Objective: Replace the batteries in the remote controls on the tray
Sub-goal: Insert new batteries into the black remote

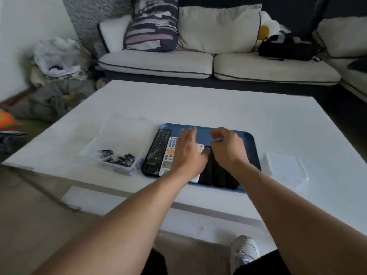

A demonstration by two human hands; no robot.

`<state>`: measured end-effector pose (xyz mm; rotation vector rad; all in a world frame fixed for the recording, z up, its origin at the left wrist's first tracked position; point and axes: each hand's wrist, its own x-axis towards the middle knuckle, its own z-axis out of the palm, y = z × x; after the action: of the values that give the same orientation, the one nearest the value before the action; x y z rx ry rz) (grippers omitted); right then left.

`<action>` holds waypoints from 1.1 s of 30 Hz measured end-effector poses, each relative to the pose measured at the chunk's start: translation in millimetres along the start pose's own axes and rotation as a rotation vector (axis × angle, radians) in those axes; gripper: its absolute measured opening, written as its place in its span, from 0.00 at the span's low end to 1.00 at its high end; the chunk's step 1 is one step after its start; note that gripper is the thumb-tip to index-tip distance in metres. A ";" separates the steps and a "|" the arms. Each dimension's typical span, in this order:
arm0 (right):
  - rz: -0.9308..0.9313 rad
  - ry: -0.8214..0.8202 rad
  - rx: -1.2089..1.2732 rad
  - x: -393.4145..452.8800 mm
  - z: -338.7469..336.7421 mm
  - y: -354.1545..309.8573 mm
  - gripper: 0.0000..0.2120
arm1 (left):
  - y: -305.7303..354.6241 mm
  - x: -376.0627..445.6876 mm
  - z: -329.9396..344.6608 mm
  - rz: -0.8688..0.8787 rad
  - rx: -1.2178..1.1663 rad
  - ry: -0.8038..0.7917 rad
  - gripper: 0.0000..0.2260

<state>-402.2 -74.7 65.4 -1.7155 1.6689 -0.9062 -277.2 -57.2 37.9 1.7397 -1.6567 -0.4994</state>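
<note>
In the head view, a blue tray (pixel 252 147) sits on the white table (pixel 218 112) with several remote controls (pixel 156 153) lying side by side in it. The left hand (pixel 187 150) hovers over them with fingers straight and relaxed, grasping nothing. The right hand (pixel 228 145) has its fingers curled, but blur hides whether it grasps anything; loose batteries (pixel 119 157) lie in a clear box (pixel 121 133) just left of the tray.

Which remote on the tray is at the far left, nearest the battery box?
The long black remote, at the blue tray's left edge beside the clear battery box. The white remote with coloured buttons lies right of it.
</note>
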 end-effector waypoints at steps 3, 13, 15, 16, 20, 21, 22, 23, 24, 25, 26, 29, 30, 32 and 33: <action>-0.054 -0.185 -0.026 6.5 46.7 -21.1 0.17 | -42.2 -5.3 -37.5 -0.166 -0.055 0.239 0.33; 0.257 -0.415 0.566 28.5 151.0 -81.7 0.05 | -159.2 -25.2 -130.3 -0.730 -0.341 0.669 0.31; 0.348 -0.439 0.666 31.3 162.7 -83.6 0.04 | -164.1 -26.2 -132.9 -0.734 -0.372 0.666 0.32; 0.386 -0.439 0.729 31.8 166.2 -84.3 0.04 | -166.1 -25.2 -132.2 -0.748 -0.385 0.681 0.32; 0.445 -0.434 0.938 33.7 173.2 -88.8 0.10 | -163.1 -19.8 -130.9 -0.889 -0.494 0.696 0.30; 0.433 -0.431 0.969 34.0 173.3 -88.6 0.14 | -162.5 -18.9 -129.8 -0.932 -0.536 0.673 0.29; 0.411 -0.436 0.981 35.0 174.6 -87.9 0.17 | -160.6 -18.5 -130.3 -0.968 -0.567 0.660 0.29; 0.380 -0.450 0.957 34.6 175.9 -88.1 0.18 | -163.5 -17.7 -129.9 -0.997 -0.577 0.654 0.28; 0.344 -0.459 0.919 34.1 176.6 -88.1 0.17 | -164.1 -17.7 -130.1 -1.010 -0.585 0.648 0.26; 0.309 -0.469 0.872 33.2 176.6 -87.9 0.16 | -166.2 -17.5 -129.1 -1.017 -0.581 0.643 0.24; 0.276 -0.476 0.828 31.9 176.6 -88.1 0.14 | -166.4 -18.0 -128.6 -1.020 -0.580 0.645 0.23; 0.164 -0.483 0.685 24.8 170.1 -90.2 0.11 | -163.8 -18.4 -130.6 -1.019 -0.662 0.692 0.18; 0.116 -0.495 0.624 21.0 167.0 -90.2 0.12 | -162.8 -19.0 -132.1 -1.012 -0.724 0.728 0.16; 0.009 -0.534 0.496 11.6 160.6 -89.1 0.19 | -157.8 -20.7 -136.0 -1.004 -0.837 0.780 0.16; -0.038 -0.549 0.429 6.2 156.1 -89.0 0.21 | -154.5 -21.1 -137.6 -0.997 -0.882 0.796 0.17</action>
<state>-224.2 -84.6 41.9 -1.5186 1.0032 -0.6646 -74.3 -13.7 23.3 1.5846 0.1002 -0.6860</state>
